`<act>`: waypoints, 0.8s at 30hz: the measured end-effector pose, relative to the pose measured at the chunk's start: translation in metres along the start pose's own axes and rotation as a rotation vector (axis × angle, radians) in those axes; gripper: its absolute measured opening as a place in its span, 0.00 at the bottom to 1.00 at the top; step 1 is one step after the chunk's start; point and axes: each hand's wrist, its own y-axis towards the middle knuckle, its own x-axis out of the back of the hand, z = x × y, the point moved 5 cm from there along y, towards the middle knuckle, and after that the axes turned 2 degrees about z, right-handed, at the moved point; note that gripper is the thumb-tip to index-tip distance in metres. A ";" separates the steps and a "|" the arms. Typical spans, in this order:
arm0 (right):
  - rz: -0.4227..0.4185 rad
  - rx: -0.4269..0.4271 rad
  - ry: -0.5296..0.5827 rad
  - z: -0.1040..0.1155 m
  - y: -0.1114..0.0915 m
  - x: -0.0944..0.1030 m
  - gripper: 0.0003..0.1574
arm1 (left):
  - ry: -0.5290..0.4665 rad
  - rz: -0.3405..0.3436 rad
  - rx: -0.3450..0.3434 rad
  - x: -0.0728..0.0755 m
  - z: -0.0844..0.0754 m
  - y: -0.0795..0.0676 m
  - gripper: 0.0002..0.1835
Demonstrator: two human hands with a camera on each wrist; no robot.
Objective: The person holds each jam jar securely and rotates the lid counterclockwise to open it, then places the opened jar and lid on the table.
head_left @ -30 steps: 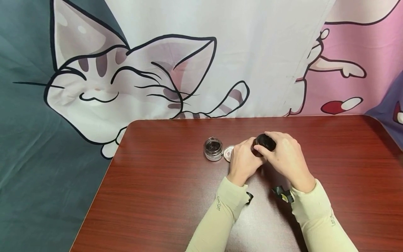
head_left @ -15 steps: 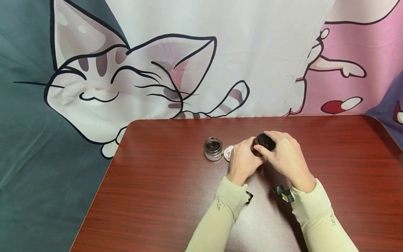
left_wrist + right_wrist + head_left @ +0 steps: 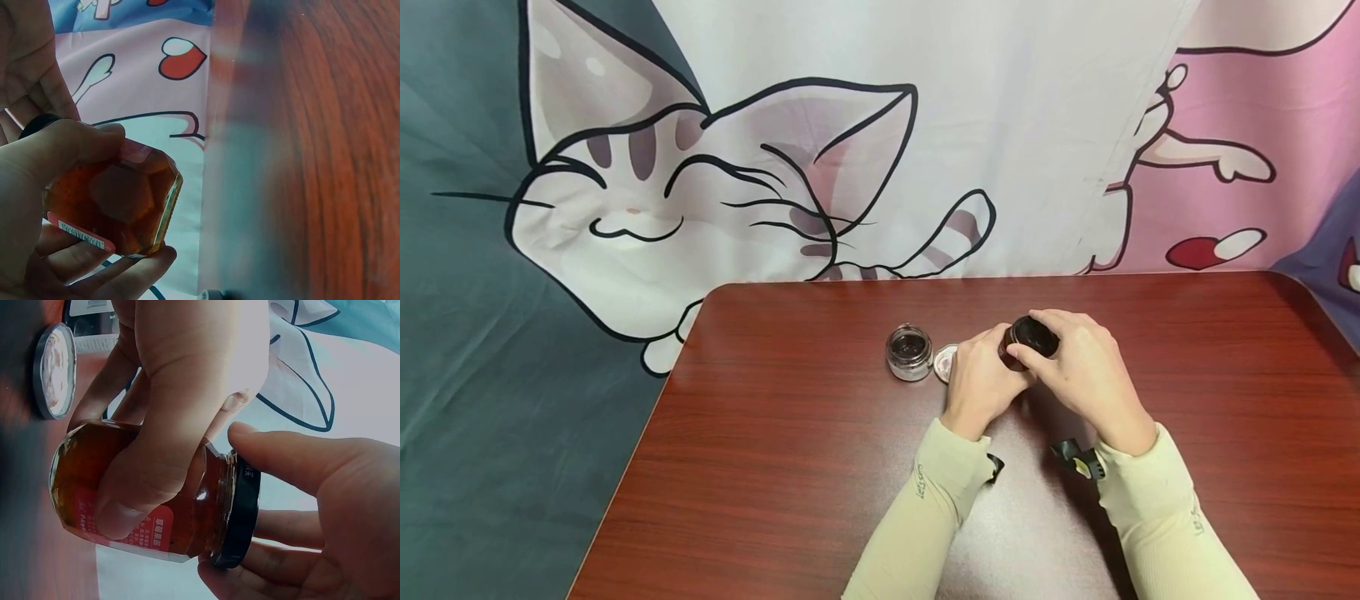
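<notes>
My left hand (image 3: 985, 379) holds a faceted glass jam jar (image 3: 119, 194) with amber-red contents and a red label (image 3: 159, 525). Fingers and thumb wrap its sides, above the table. On the black lid (image 3: 242, 515) of that jar are the fingertips and thumb of my right hand (image 3: 1086, 375), gripping its rim. The lid sits on the jar's mouth; whether it is loose cannot be told. In the right wrist view the jar lies tilted to the camera, its lid toward my right hand. In the head view my left hand hides most of the jar's body.
Left of my hands an uncovered clear glass jar (image 3: 909, 354) stands on the reddish-brown table (image 3: 775, 467). Beside it lies a loose lid (image 3: 56, 372), pale inside, partly hidden by my left hand in the head view. A cartoon cat curtain (image 3: 1037, 108) hangs behind the table.
</notes>
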 end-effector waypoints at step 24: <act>-0.019 0.035 -0.001 0.002 -0.001 0.000 0.32 | 0.045 -0.004 -0.014 0.002 -0.001 0.001 0.17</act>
